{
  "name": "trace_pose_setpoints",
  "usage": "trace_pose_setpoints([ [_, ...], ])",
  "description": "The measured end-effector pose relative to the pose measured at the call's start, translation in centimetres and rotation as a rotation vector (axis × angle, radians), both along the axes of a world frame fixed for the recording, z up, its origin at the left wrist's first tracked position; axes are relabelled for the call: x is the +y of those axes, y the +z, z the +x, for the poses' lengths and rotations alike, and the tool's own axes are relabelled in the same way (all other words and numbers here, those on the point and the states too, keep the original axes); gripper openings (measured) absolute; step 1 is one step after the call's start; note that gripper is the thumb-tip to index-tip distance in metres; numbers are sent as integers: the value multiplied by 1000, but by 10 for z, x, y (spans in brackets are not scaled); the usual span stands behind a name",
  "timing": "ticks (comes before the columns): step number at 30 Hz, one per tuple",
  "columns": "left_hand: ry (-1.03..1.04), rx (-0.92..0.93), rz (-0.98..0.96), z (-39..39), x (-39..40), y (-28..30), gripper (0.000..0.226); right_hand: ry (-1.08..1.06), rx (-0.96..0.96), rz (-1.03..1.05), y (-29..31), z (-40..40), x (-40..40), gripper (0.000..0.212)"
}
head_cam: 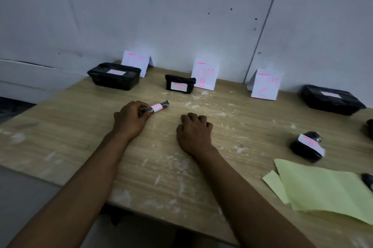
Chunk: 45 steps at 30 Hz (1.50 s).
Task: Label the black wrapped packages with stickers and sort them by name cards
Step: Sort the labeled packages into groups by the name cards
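Note:
My left hand (131,119) grips one end of a thin black wrapped roll (159,107) with a white and pink sticker, low over the wooden table (80,130). My right hand (194,130) rests on the table with its fingers curled under, holding nothing. Three folded white name cards with pink writing stand along the wall: the left card (135,61), the middle card (204,75) and the right card (265,84). A labelled black box (114,76) sits by the left card, a small labelled black package (179,84) by the middle card, another labelled black box (332,100) right of the right card.
A labelled black package (307,146) lies at the right, above light green paper sheets (323,187). Two more dark items (369,128) (368,181) are cut off by the right edge. White scraps litter the table. The wall stands right behind the cards.

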<state>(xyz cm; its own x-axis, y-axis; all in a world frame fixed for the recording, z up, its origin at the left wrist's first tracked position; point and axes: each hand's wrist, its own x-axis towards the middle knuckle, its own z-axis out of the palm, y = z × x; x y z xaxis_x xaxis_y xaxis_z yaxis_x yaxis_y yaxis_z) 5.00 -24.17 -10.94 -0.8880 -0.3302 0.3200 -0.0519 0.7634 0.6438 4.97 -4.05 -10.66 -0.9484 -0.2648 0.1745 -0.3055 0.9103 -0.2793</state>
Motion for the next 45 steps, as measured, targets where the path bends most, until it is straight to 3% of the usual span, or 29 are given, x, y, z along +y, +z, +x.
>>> trace_pose_setpoints([
  [10, 423, 61, 132, -14, -80, -4, 22, 56, -12, -41, 4, -21, -83, 34],
  [17, 621, -1, 133, -26, -103, -2, 23, 118, -65, -25, 7, -30, -134, 38],
  [27, 769, -10, 136, -36, -140, 1, 21, 118, -86, -110, 3, -47, -139, 45],
  [45, 798, -30, 145, -45, -149, 1, 23, 130, -70, -146, 2, -47, -136, 47],
])
